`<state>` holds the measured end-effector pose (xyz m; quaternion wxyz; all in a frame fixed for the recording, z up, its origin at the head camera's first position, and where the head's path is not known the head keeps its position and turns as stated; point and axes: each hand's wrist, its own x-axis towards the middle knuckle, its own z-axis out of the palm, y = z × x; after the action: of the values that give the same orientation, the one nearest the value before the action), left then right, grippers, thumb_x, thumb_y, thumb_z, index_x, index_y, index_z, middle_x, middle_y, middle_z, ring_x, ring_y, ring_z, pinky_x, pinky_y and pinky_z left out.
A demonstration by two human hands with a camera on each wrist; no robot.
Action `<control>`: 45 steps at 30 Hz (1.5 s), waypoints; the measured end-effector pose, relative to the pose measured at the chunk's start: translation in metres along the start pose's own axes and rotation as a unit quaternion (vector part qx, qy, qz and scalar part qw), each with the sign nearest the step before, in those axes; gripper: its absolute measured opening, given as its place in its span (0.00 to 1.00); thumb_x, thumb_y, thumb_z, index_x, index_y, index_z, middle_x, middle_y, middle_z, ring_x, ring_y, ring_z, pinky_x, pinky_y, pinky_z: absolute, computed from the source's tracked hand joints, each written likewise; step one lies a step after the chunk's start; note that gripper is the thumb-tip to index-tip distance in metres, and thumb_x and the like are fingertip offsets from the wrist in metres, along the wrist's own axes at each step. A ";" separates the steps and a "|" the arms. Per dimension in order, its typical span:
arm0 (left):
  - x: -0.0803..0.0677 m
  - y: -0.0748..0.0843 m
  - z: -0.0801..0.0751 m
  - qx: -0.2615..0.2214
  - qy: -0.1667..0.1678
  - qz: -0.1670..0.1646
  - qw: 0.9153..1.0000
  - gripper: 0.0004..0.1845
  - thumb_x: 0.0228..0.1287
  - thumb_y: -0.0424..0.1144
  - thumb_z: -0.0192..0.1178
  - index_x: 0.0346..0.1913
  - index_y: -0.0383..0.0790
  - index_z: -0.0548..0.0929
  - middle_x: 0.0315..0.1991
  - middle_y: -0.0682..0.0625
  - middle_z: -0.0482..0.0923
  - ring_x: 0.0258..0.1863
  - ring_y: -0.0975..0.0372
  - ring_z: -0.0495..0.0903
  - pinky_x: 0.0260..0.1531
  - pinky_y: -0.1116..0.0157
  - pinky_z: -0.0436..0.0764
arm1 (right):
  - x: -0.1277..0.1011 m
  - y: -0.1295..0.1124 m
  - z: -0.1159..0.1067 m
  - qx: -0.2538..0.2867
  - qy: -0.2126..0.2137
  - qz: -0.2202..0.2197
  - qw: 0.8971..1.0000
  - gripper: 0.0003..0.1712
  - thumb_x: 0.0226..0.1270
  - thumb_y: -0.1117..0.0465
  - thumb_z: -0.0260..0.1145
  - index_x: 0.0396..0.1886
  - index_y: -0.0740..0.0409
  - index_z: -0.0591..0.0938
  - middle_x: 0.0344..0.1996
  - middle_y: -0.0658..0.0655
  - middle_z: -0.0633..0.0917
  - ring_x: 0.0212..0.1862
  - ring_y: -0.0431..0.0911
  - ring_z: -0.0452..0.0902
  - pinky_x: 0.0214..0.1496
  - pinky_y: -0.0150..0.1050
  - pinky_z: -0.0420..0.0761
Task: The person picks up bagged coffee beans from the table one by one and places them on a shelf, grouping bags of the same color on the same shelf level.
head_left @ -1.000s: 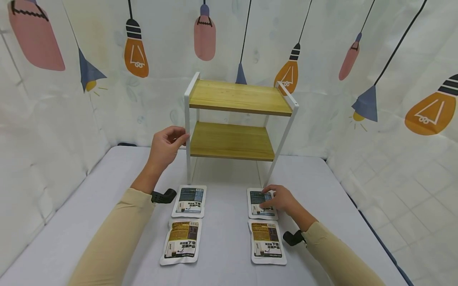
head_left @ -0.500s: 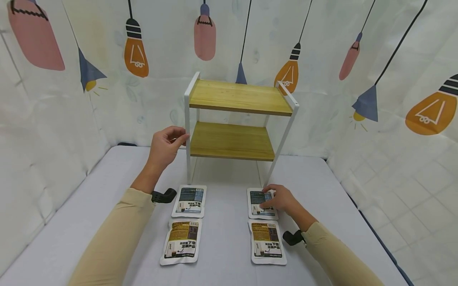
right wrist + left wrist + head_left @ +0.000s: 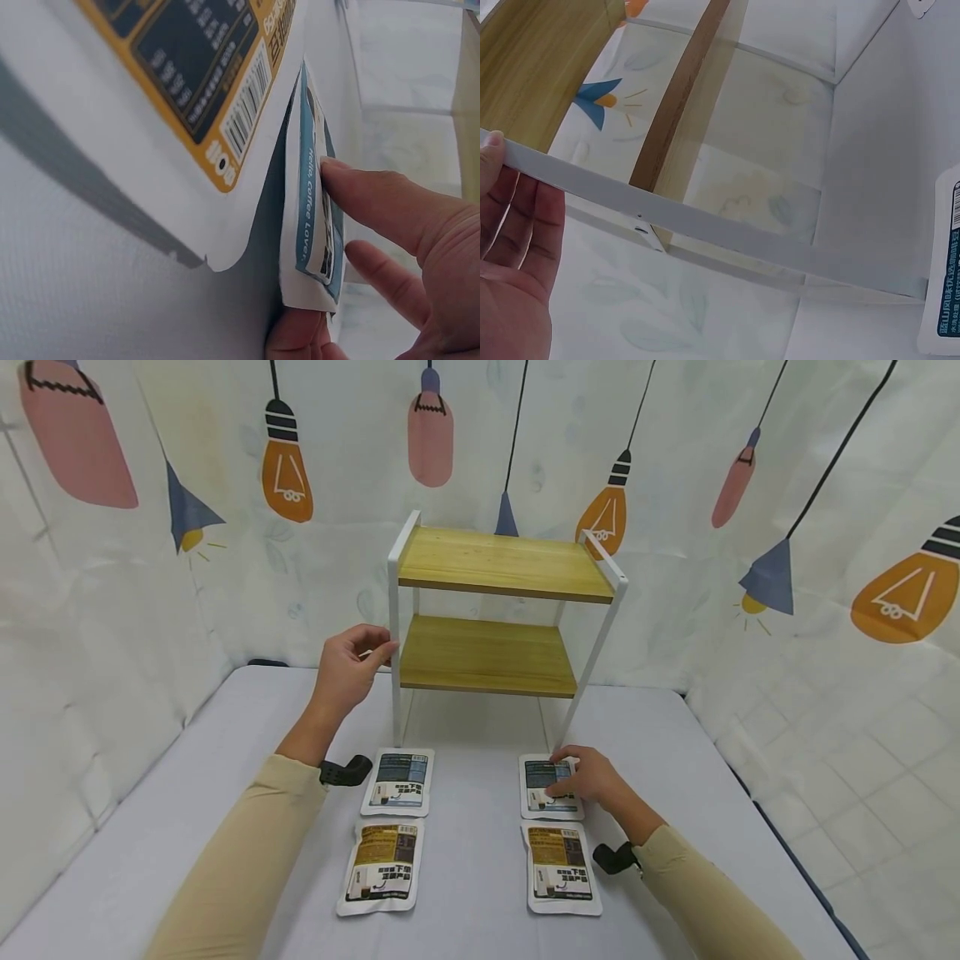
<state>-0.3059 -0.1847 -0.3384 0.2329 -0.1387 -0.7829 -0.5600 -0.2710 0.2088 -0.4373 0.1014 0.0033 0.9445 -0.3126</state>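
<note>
My left hand (image 3: 352,658) holds the left front white post of a two-tier shelf rack (image 3: 487,656), thumb in front and fingers behind, as the left wrist view (image 3: 517,262) shows. My right hand (image 3: 592,777) is at a white coffee pouch with a blue label (image 3: 534,806), the far right of several lying on the table. In the right wrist view, the thumb (image 3: 390,202) presses on the label of this blue pouch (image 3: 300,292) and fingertips are tucked under its edge. The other fingers are partly hidden.
A second blue-labelled pouch (image 3: 397,782) lies at the left. Two yellow-labelled pouches, one left (image 3: 382,868) and one right (image 3: 561,870), lie nearer to me. The white-covered table (image 3: 465,877) stands against patterned cloth walls (image 3: 337,568).
</note>
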 end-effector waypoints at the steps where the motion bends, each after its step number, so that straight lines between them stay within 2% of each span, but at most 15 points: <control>1: 0.000 0.000 0.000 0.000 0.000 0.000 1.000 0.14 0.72 0.40 0.65 0.53 0.33 0.84 0.45 0.42 0.83 0.39 0.67 0.81 0.43 0.81 0.81 | 0.000 0.000 0.000 0.001 0.000 0.000 1.000 0.34 0.47 0.54 0.86 0.56 0.49 0.85 0.62 0.64 0.80 0.58 0.59 0.78 0.52 0.55 0.85; 10: -0.001 0.002 0.000 -0.002 -0.004 0.000 1.000 0.15 0.72 0.41 0.65 0.52 0.33 0.84 0.44 0.42 0.82 0.40 0.66 0.81 0.43 0.80 0.81 | 0.002 0.005 0.003 0.017 0.007 -0.001 1.000 0.33 0.48 0.54 0.86 0.57 0.47 0.85 0.62 0.63 0.80 0.58 0.57 0.77 0.50 0.52 0.85; 21: 0.001 0.000 -0.001 0.004 -0.017 -0.005 1.000 0.14 0.73 0.40 0.64 0.52 0.32 0.84 0.44 0.44 0.82 0.40 0.61 0.83 0.42 0.78 0.83 | 0.000 0.004 0.002 0.038 0.008 0.001 0.999 0.32 0.48 0.56 0.86 0.56 0.47 0.86 0.57 0.64 0.81 0.53 0.56 0.76 0.47 0.47 0.84; 29: 0.002 0.000 -0.001 0.016 -0.026 -0.018 0.999 0.15 0.74 0.41 0.63 0.54 0.34 0.83 0.47 0.42 0.82 0.42 0.64 0.81 0.43 0.79 0.82 | 0.002 0.008 0.002 0.041 0.007 0.006 0.999 0.32 0.47 0.55 0.86 0.56 0.47 0.86 0.54 0.64 0.81 0.50 0.55 0.77 0.45 0.46 0.84; 37: 0.001 0.003 -0.001 0.012 -0.026 -0.011 1.000 0.14 0.73 0.40 0.63 0.53 0.33 0.83 0.45 0.41 0.82 0.41 0.65 0.81 0.43 0.77 0.83 | 0.003 0.010 0.003 0.049 0.009 0.003 0.999 0.32 0.47 0.54 0.86 0.55 0.46 0.87 0.55 0.65 0.81 0.51 0.55 0.77 0.45 0.45 0.84; 45: 0.001 0.003 -0.002 0.022 -0.026 -0.013 0.999 0.15 0.74 0.42 0.63 0.54 0.33 0.83 0.46 0.41 0.83 0.42 0.65 0.82 0.44 0.79 0.82 | -0.001 0.011 0.000 0.090 -0.001 -0.010 0.996 0.31 0.48 0.53 0.86 0.55 0.49 0.88 0.54 0.65 0.83 0.47 0.53 0.78 0.41 0.40 0.82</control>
<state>-0.3050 -0.1855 -0.3355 0.2082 -0.1373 -0.8028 -0.5416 -0.2696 0.2174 -0.4436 0.0983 0.0028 0.9123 -0.3976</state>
